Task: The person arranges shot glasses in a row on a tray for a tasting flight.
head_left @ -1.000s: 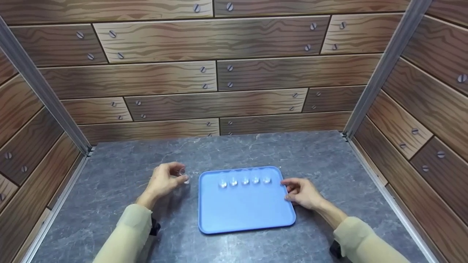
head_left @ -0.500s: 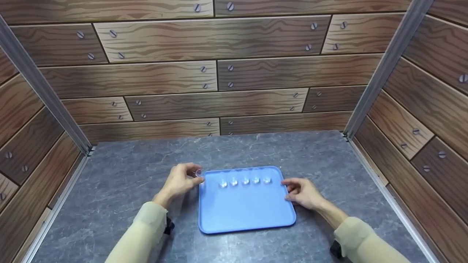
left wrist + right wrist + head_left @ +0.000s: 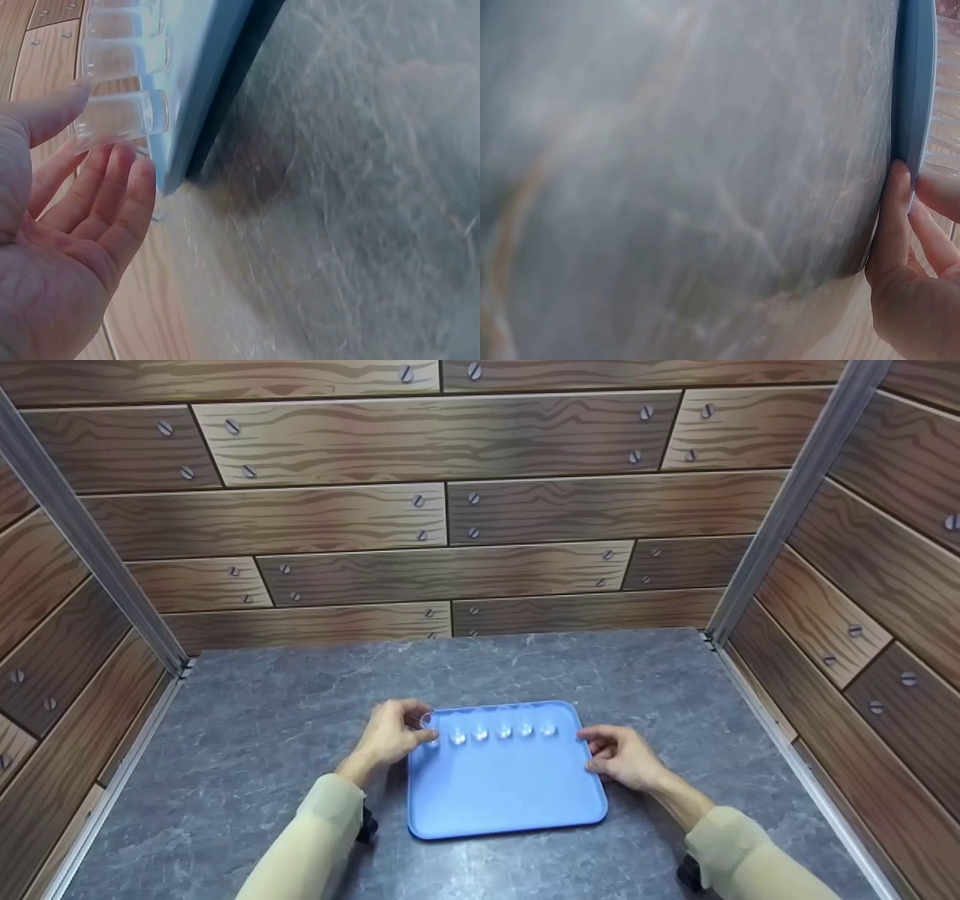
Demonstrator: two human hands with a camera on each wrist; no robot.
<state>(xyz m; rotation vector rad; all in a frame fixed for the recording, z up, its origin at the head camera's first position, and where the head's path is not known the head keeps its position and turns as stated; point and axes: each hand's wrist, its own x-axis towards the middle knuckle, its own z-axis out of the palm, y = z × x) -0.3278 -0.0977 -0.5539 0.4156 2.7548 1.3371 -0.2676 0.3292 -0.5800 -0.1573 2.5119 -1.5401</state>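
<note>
A small clear cup (image 3: 116, 120) is pinched between the thumb and fingers of my left hand (image 3: 390, 733), upright at the back left corner of a blue tray (image 3: 506, 802). In the left wrist view its base is right at the tray's surface. To its right, several matching clear cups (image 3: 503, 730) stand in a row along the tray's back edge. My right hand (image 3: 626, 757) holds the tray's right edge; in the right wrist view, the thumb (image 3: 895, 217) presses against the side of the rim while other fingers lie beyond it.
The tray lies on a grey marbled tabletop (image 3: 262, 735). Walls with a wood-plank print (image 3: 540, 510) enclose the back and both sides, joined by metal corner posts (image 3: 780, 510).
My left hand has moved right, carrying the cup from beside the tray to over its back left corner, in line with the other cups. The right hand and tray have stayed in place.
</note>
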